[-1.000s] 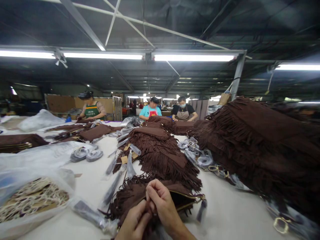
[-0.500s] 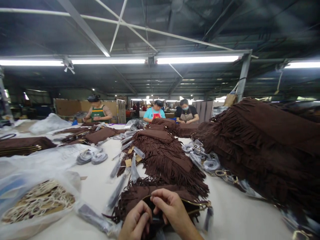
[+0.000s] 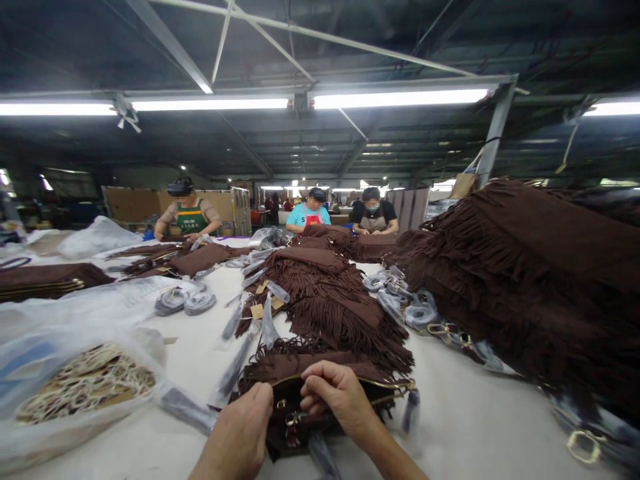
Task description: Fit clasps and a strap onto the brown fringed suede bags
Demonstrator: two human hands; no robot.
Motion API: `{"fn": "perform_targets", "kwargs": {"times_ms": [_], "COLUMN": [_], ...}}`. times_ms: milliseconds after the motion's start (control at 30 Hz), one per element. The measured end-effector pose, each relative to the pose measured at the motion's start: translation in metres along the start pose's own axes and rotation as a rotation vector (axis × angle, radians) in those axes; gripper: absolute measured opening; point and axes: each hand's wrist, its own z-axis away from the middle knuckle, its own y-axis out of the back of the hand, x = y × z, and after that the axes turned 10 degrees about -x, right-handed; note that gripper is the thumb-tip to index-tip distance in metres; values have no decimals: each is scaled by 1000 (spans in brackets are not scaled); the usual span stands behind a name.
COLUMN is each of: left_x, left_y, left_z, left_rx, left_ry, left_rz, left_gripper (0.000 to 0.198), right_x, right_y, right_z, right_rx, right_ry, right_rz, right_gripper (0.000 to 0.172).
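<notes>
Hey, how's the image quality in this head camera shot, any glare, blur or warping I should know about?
Head view: ceiling tube lights blow out white against a dark roof; wide-angle warping bends the beams; the bag pile at the right edge is smeared; the left hand, right hand and the fringed bag they grip look fairly sharp, evenly lit.

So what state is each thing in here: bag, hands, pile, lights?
Fringed bag: unzipped, lying on the table.
Left hand: gripping the bag's near edge.
Right hand: pinching the zip edge.
Bag pile: stacked high, right side.
Ceiling lights: on.
</notes>
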Motion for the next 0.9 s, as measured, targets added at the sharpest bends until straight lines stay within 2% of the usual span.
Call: {"fn": "perform_targets", "kwargs": {"times_ms": [133, 233, 367, 600, 733, 900], "left_x": [6, 8, 8, 10, 9, 7], "left_y": [11, 7, -5, -20, -24, -27], "left_z": [5, 1, -8, -14, -14, -13], "left_rx": [-145, -244, -137, 18, 103, 77], "left_ry": [56, 170, 200, 307, 300, 279], "left_rz": [551, 976, 1311, 1334, 1351, 1270], "left_gripper": [30, 52, 51, 48, 44, 36], "right_x": [-2, -3, -2, 8, 10, 8], "right_y": [1, -1, -4, -9, -14, -15], "right_z": [3, 4, 5, 2, 2, 0], "right_rx": [-33, -64, -95, -63, -65, 21], "right_ry": [-7, -18, -45, 20, -10, 32], "right_rz": [-18, -22, -6, 59, 9, -19], "right_gripper": [58, 56, 50, 37, 36, 43]}}
